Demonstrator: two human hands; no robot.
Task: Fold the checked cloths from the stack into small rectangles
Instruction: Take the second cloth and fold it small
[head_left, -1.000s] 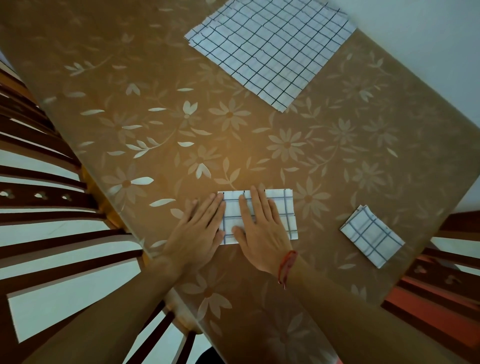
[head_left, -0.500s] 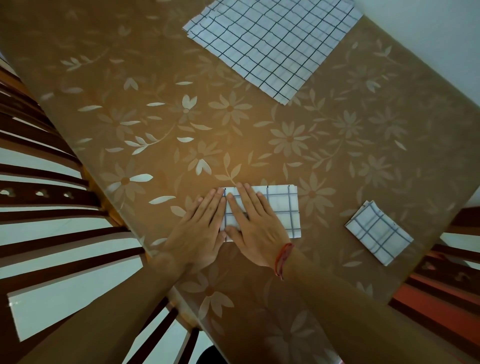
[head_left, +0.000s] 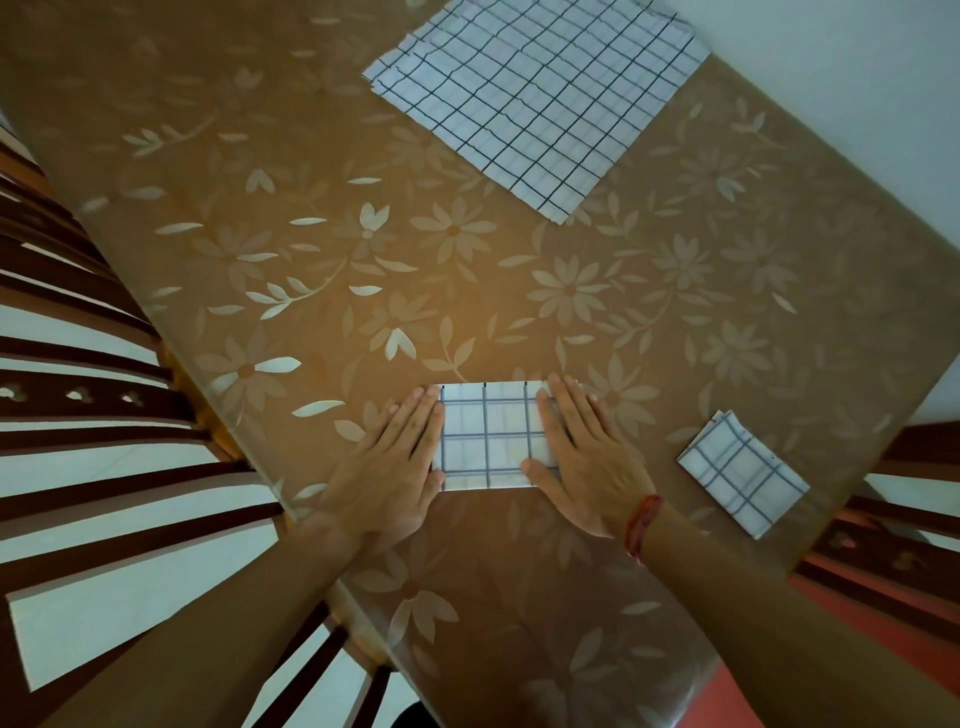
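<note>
A white cloth with dark checks (head_left: 488, 436), folded into a narrow strip, lies on the table in front of me. My left hand (head_left: 389, 462) lies flat with straight fingers on the strip's left end. My right hand (head_left: 587, 457), a red thread at its wrist, presses flat on the strip's right end. The stack of unfolded checked cloths (head_left: 540, 93) lies at the far side of the table. One small folded checked rectangle (head_left: 743, 470) rests near the table's right edge.
The table (head_left: 649, 291) wears a brown cover with pale flowers. Dark wooden chair backs (head_left: 78, 405) stand along its left edge, and another chair (head_left: 914, 447) stands at the right. A pale wall rises behind the stack.
My right hand has slid to the right along the strip, from beside my left hand to the strip's right end. My left hand has stayed at the left end.
</note>
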